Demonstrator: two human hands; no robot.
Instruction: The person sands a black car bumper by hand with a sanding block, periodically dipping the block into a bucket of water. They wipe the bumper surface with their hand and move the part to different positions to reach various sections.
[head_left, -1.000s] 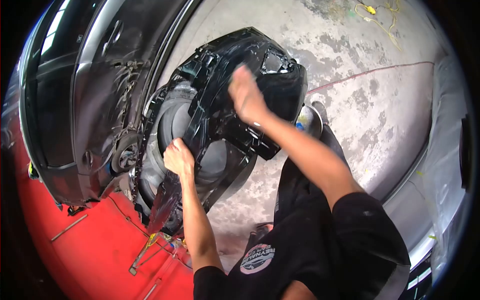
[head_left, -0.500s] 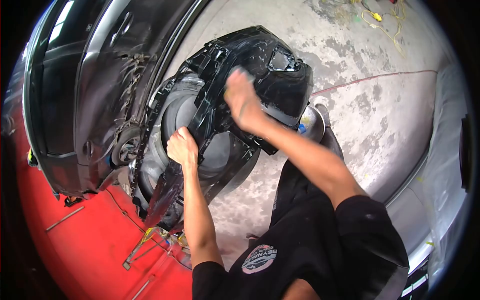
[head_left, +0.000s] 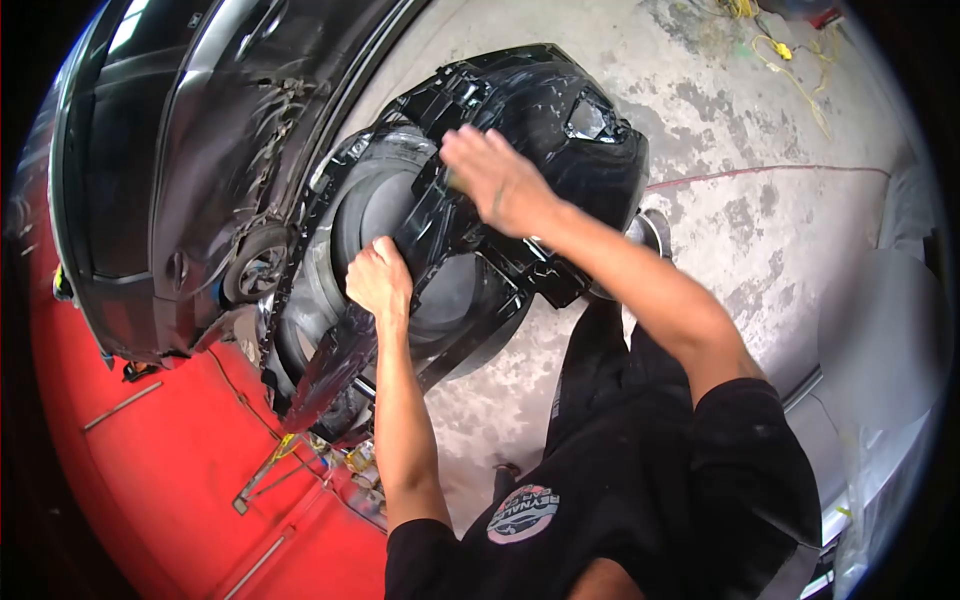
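A black car bumper (head_left: 580,165), scuffed with pale marks, lies across a stack of tires (head_left: 375,190). My left hand (head_left: 380,278) is closed around a narrow bar of the bumper near its middle. Above and right of it, my right hand (head_left: 495,185) is over the bumper's surface, fingers stretched out and slightly blurred. A yellowish patch shows under its palm edge; I cannot make out what that is. Part of the bumper is hidden behind my right forearm.
A dark car (head_left: 130,190) with a damaged side stands close on the left. Red flooring (head_left: 130,470) lies at lower left. A metal bowl (head_left: 655,232) sits by my legs. A red hose (head_left: 770,168) and a yellow cord (head_left: 780,50) run over the concrete. Plastic sheeting (head_left: 870,490) hangs at right.
My right hand has moved slightly along the bumper, its fingers now more spread. My left hand keeps its hold. The view has shifted, so the bumper sits a little farther right.
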